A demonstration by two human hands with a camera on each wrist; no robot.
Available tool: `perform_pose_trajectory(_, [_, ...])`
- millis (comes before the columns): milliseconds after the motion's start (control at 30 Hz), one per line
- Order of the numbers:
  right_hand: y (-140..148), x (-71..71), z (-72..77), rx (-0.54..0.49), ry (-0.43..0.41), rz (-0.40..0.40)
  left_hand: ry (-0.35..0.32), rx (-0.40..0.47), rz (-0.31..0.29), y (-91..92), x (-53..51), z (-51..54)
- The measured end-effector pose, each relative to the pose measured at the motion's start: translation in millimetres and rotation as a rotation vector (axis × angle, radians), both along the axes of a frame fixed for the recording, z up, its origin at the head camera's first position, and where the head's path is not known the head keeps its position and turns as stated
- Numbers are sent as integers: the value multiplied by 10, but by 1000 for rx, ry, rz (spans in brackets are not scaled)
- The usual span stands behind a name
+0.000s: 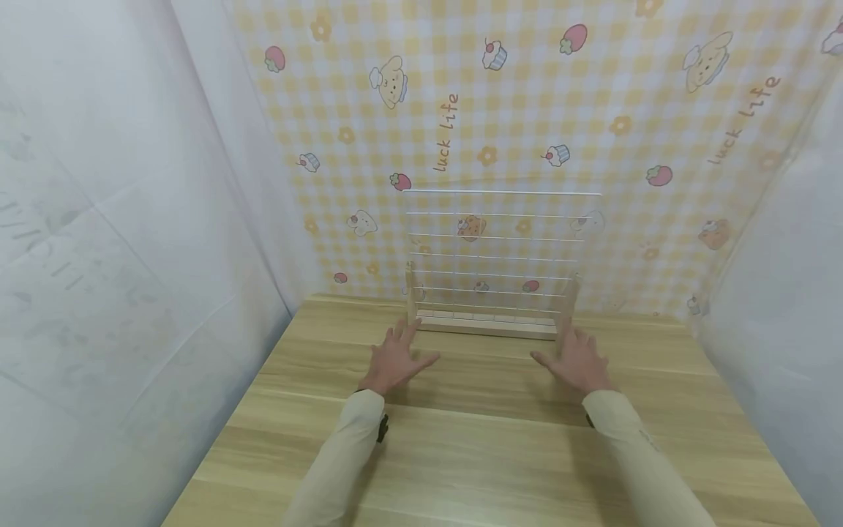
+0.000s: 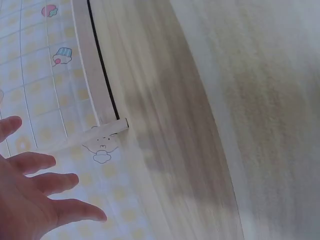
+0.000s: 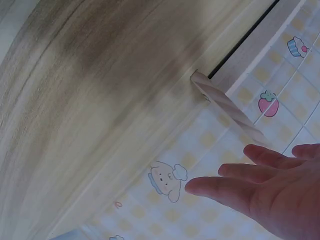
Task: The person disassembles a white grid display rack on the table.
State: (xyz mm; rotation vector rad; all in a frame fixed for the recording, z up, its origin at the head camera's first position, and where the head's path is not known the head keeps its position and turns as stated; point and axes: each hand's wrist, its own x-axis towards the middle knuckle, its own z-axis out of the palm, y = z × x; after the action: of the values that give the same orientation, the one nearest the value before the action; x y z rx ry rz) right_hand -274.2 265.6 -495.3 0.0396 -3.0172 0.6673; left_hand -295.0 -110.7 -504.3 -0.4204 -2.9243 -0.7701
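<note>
A rack with a white wire grid [image 1: 500, 192] stands upright at the back of the table, on a pale wooden base [image 1: 487, 329] with a short wooden post at each end. Near the left post [image 1: 411, 293] is my left hand [image 1: 393, 360], its fingers spread and holding nothing. My right hand [image 1: 579, 362], also spread and without anything in it, lies by the right post [image 1: 568, 298]. Both wrist views show the extended fingers beside the wooden end pieces; whether any fingertip touches them, I cannot tell.
The wood-grain table [image 1: 474, 454] stretches from the rack toward me. Directly behind the rack rises a yellow checked cloth [image 1: 527, 95] with printed cakes and strawberries. White sheets hang at the left [image 1: 132, 219] and right [image 1: 784, 293] of the table.
</note>
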Motion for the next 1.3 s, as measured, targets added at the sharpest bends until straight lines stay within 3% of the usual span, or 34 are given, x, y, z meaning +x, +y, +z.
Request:
perform_pose_trajectory(200, [67, -72, 13, -35, 28, 16, -57, 117, 7, -33, -53, -10])
perform_pose_trajectory(367, [146, -174, 27, -148, 57, 70, -66, 224, 10, -49, -137, 10])
perform_pose_trajectory(700, [235, -248, 257, -243, 9, 66, -25, 284, 30, -40, -398, 246])
perform_pose_trajectory(1033, [286, -271, 515, -241, -25, 68, -83, 382, 56, 31, -557, 377])
perform_pose_trajectory(1300, [246, -383, 741, -283, 6, 86, 17, 416, 55, 109, -739, 610])
